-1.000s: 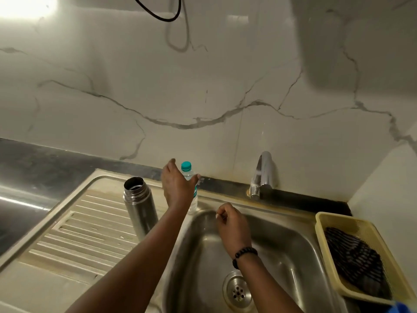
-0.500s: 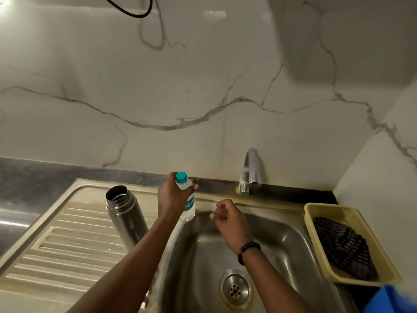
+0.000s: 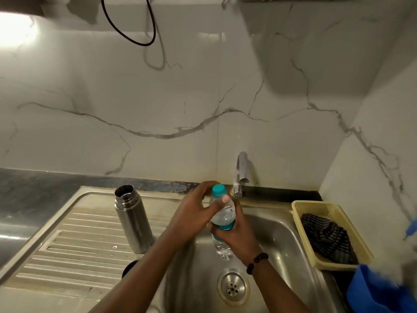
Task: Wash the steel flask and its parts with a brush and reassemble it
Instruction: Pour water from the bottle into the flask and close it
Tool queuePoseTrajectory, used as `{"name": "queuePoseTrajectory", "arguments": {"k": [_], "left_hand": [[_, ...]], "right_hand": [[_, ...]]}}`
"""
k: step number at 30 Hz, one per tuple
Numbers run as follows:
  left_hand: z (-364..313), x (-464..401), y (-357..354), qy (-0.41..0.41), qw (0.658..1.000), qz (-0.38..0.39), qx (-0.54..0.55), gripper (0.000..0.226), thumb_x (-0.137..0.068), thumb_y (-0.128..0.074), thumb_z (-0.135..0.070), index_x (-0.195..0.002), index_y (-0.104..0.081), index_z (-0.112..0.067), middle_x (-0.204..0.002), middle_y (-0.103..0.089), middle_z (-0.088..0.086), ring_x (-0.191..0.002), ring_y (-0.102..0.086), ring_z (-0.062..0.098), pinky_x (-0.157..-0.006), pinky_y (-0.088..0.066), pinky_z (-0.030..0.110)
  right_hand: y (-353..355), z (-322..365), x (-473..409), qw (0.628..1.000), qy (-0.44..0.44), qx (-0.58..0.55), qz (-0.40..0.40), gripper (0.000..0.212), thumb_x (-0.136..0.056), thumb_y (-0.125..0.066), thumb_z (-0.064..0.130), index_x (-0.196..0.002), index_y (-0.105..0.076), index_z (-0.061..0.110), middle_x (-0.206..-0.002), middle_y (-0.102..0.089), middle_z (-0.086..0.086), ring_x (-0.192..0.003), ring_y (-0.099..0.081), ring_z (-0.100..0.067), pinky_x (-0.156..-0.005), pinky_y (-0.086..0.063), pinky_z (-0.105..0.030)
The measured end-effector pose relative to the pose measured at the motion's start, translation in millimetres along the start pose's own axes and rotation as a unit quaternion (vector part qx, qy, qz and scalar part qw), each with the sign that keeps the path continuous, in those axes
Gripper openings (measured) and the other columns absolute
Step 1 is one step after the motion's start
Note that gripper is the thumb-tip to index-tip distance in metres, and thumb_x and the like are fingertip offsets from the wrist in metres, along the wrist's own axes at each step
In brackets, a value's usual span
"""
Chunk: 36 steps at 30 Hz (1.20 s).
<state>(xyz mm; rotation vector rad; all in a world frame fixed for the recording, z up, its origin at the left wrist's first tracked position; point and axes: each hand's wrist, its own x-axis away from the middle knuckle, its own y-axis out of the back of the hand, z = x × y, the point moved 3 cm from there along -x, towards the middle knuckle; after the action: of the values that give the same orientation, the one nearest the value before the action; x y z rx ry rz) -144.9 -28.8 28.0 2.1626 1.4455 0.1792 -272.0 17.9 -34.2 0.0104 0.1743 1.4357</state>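
Observation:
The steel flask (image 3: pixel 133 222) stands upright and uncapped on the ribbed drainboard (image 3: pixel 74 251), left of the sink basin. A small clear plastic water bottle (image 3: pixel 222 219) with a teal cap is held over the basin. My left hand (image 3: pixel 194 213) grips its upper part, thumb across the neck just under the cap. My right hand (image 3: pixel 237 236) wraps around its lower body from behind. A dark round object (image 3: pixel 130 266) peeks out beside my left forearm at the basin's edge; I cannot tell what it is.
The steel sink basin (image 3: pixel 277 240) has a drain (image 3: pixel 233 286) at its bottom and a chrome tap (image 3: pixel 240 175) behind it. A yellow basket (image 3: pixel 300 207) with a dark striped cloth sits on the right. Something blue (image 3: pixel 372 292) lies at the lower right corner.
My left hand lifted the bottle from the sink's back ledge and brought it over the basin. My right hand moved from idle over the basin to grip the bottle's lower body.

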Motion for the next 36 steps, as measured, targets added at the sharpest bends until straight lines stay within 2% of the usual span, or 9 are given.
{"name": "queuePoseTrajectory", "arguments": {"k": [2, 4, 10, 15, 19, 23, 28, 31, 36], "left_hand": [[-10.6, -0.1, 12.0, -0.012, 0.992, 0.093, 0.083, 0.049, -0.094, -0.045, -0.057, -0.141, -0.045, -0.041, -0.131, -0.053, -0.030, -0.123, -0.052, -0.005, -0.092, -0.046, 0.013], [-18.4, -0.1, 21.2, -0.021, 0.974, 0.176, 0.142, 0.045, -0.102, -0.041, -0.038, -0.147, -0.042, -0.029, -0.139, -0.056, -0.019, -0.130, -0.050, -0.001, -0.102, -0.045, 0.018], [-21.1, 3.8, 25.4, -0.051, 0.961, 0.226, 0.149, 0.039, -0.101, -0.046, -0.021, -0.139, -0.053, -0.017, -0.138, -0.061, -0.004, -0.133, -0.052, 0.014, -0.109, -0.044, 0.034], [-15.3, 9.6, 19.2, -0.060, 0.972, 0.168, 0.151, 0.030, -0.098, -0.053, -0.025, -0.126, -0.062, -0.016, -0.129, -0.066, -0.003, -0.125, -0.059, 0.015, -0.104, -0.049, 0.036], [-8.9, 18.3, 12.6, -0.028, 0.981, 0.090, 0.168, 0.030, -0.090, -0.062, -0.033, -0.117, -0.068, -0.023, -0.116, -0.073, -0.006, -0.111, -0.067, 0.011, -0.095, -0.054, 0.029], [-2.7, 32.2, 7.6, 0.041, 0.985, -0.066, 0.153, 0.046, -0.072, -0.073, -0.044, -0.110, -0.073, -0.017, -0.096, -0.077, -0.008, -0.093, -0.072, 0.007, -0.084, -0.057, 0.021], [-1.0, 49.8, 12.3, 0.108, 0.963, -0.231, 0.085, 0.042, -0.070, -0.076, -0.060, -0.089, -0.073, -0.022, -0.079, -0.075, -0.007, -0.078, -0.070, 0.007, -0.073, -0.057, 0.025], [-1.6, 57.1, 22.4, 0.075, 0.970, -0.196, 0.119, 0.033, -0.078, -0.078, -0.046, -0.100, -0.071, -0.022, -0.093, -0.074, -0.007, -0.090, -0.069, 0.007, -0.081, -0.056, 0.026], [31.9, 93.6, 32.4, 0.036, 0.996, -0.073, 0.028, 0.031, -0.079, -0.080, -0.033, -0.109, -0.071, -0.030, -0.106, -0.066, -0.011, -0.098, -0.063, 0.008, -0.086, -0.054, 0.025]], "right_hand": [[6.0, 4.7, 7.0, 1.000, -0.003, 0.010, 0.017, 0.068, -0.075, -0.083, 0.020, -0.124, -0.042, 0.045, -0.117, -0.062, 0.025, -0.109, -0.059, 0.008, -0.083, -0.051, -0.012], [7.8, 5.5, 12.0, 0.999, -0.013, 0.018, 0.040, 0.070, -0.074, -0.084, 0.027, -0.128, -0.042, 0.043, -0.120, -0.061, 0.023, -0.111, -0.059, 0.004, -0.087, -0.052, -0.016], [10.1, 6.2, 22.1, 0.997, -0.033, 0.018, 0.066, 0.072, -0.074, -0.084, 0.029, -0.133, -0.043, 0.038, -0.124, -0.063, 0.016, -0.115, -0.060, -0.005, -0.095, -0.052, -0.026], [7.8, 7.2, 30.5, 0.998, -0.016, 0.033, 0.041, 0.066, -0.076, -0.083, 0.024, -0.129, -0.047, 0.034, -0.119, -0.065, 0.014, -0.110, -0.063, -0.005, -0.091, -0.053, -0.025], [-2.4, 6.4, 38.5, 0.998, 0.023, 0.040, -0.034, 0.059, -0.076, -0.083, 0.018, -0.123, -0.050, 0.029, -0.112, -0.067, 0.013, -0.104, -0.064, -0.004, -0.085, -0.052, -0.018], [-14.5, -4.1, 43.3, 0.983, 0.052, 0.121, -0.128, 0.059, -0.073, -0.083, 0.025, -0.121, -0.050, 0.030, -0.110, -0.065, 0.013, -0.100, -0.063, -0.006, -0.083, -0.056, -0.026], [-21.6, -18.4, 49.5, 0.941, 0.073, 0.252, -0.215, 0.069, -0.067, -0.085, 0.023, -0.125, -0.049, 0.025, -0.114, -0.063, 0.004, -0.101, -0.062, -0.016, -0.085, -0.055, -0.041], [-20.3, -24.3, 56.2, 0.959, 0.037, 0.175, -0.220, 0.067, -0.068, -0.086, 0.021, -0.124, -0.050, 0.029, -0.116, -0.061, 0.011, -0.104, -0.061, -0.006, -0.087, -0.056, -0.035], [-21.0, -32.7, 64.9, 0.967, 0.018, 0.131, -0.216, 0.062, -0.068, -0.086, 0.017, -0.118, -0.052, 0.028, -0.109, -0.064, 0.014, -0.098, -0.063, -0.003, -0.084, -0.056, -0.029]]}}
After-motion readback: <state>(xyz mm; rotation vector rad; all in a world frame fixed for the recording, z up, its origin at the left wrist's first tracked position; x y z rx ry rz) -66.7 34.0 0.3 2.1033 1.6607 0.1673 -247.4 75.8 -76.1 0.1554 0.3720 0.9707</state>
